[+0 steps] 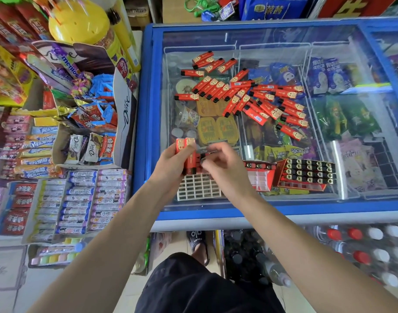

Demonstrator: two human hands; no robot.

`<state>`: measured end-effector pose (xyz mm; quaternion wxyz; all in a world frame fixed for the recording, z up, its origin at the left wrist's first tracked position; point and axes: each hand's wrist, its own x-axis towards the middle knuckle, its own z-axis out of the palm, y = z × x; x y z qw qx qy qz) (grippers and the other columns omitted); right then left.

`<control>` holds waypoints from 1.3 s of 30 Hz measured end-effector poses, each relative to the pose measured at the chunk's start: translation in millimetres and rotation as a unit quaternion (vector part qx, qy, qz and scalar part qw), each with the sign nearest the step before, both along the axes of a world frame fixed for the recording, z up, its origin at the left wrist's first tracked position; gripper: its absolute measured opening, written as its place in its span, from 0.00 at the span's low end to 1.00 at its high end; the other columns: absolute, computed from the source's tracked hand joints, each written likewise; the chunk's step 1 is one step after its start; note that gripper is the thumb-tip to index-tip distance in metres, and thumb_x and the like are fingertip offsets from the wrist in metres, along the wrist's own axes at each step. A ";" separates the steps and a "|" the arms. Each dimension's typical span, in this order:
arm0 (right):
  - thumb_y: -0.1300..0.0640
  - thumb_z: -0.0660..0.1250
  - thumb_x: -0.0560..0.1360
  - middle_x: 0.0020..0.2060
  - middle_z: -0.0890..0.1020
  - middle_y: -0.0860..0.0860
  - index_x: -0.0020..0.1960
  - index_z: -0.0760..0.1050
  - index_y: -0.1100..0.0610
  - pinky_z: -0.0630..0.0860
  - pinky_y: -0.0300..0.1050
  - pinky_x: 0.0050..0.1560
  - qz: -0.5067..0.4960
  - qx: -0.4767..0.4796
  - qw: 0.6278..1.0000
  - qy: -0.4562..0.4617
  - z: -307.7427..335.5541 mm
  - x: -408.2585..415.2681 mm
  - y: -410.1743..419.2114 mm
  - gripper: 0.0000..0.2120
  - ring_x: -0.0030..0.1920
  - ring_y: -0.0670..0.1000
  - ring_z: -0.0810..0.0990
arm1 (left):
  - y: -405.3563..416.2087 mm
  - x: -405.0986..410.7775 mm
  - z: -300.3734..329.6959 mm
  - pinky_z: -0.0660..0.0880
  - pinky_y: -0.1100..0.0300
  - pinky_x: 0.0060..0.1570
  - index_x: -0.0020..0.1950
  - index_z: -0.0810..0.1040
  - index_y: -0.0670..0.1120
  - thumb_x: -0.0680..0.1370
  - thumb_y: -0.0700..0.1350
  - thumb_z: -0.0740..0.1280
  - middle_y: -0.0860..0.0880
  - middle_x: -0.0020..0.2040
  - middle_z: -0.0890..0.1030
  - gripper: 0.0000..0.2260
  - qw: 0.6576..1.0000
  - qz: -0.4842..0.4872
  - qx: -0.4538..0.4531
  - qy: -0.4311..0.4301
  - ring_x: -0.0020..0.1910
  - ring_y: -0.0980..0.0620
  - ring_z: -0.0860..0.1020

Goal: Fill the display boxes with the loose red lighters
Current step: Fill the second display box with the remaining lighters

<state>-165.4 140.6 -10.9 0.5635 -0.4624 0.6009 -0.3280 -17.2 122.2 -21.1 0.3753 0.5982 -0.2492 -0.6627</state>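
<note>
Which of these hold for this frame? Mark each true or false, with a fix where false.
1. The left hand grips a bundle of red lighters. True.
2. The loose red lighters lie on the glass lid of the blue chest freezer. True.
3. The red display box on the far right holds no lighters. False: rows of lighters fill most of it.
4. The white grid tray below the hands is packed full. False: its visible cells look empty.
5. The right hand rests flat on the glass. False: its fingers are curled at the bundle.
</note>
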 end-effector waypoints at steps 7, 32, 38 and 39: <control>0.66 0.71 0.76 0.46 0.86 0.53 0.59 0.74 0.56 0.84 0.46 0.48 0.017 0.030 0.998 -0.059 9.5 -2.7 0.4 0.14 0.45 0.52 0.87 | -4.2 -10.0 8.4 0.75 0.59 0.35 0.51 0.78 0.44 0.81 0.46 0.70 0.49 0.33 0.79 0.06 1.000 0.007 -0.003 0.018 0.32 0.52 0.77; 0.63 0.68 0.73 0.42 0.78 0.47 0.50 0.76 0.56 0.77 0.50 0.38 0.086 -0.260 0.915 0.295 -36.4 -46.1 2.1 0.06 0.38 0.48 0.77 | 8.1 -3.3 -16.8 0.77 0.53 0.38 0.55 0.75 0.51 0.77 0.49 0.71 0.51 0.41 0.80 0.09 0.834 -0.234 -0.220 -0.448 0.39 0.49 0.78; 0.65 0.69 0.74 0.40 0.80 0.47 0.49 0.76 0.56 0.77 0.46 0.39 0.050 -0.225 0.935 0.270 -40.0 -50.8 3.1 0.07 0.38 0.47 0.78 | 2.4 -24.1 -32.8 0.78 0.51 0.37 0.60 0.76 0.50 0.79 0.53 0.69 0.51 0.49 0.82 0.12 0.707 -0.301 -0.334 -0.545 0.42 0.44 0.81; 0.64 0.69 0.74 0.41 0.80 0.47 0.50 0.77 0.56 0.77 0.45 0.40 0.050 -0.223 0.936 0.269 -39.8 -51.0 3.6 0.07 0.39 0.46 0.78 | 0.5 -26.5 -35.7 0.78 0.51 0.36 0.59 0.75 0.50 0.79 0.52 0.68 0.51 0.49 0.82 0.11 0.692 -0.311 -0.340 -0.555 0.41 0.43 0.82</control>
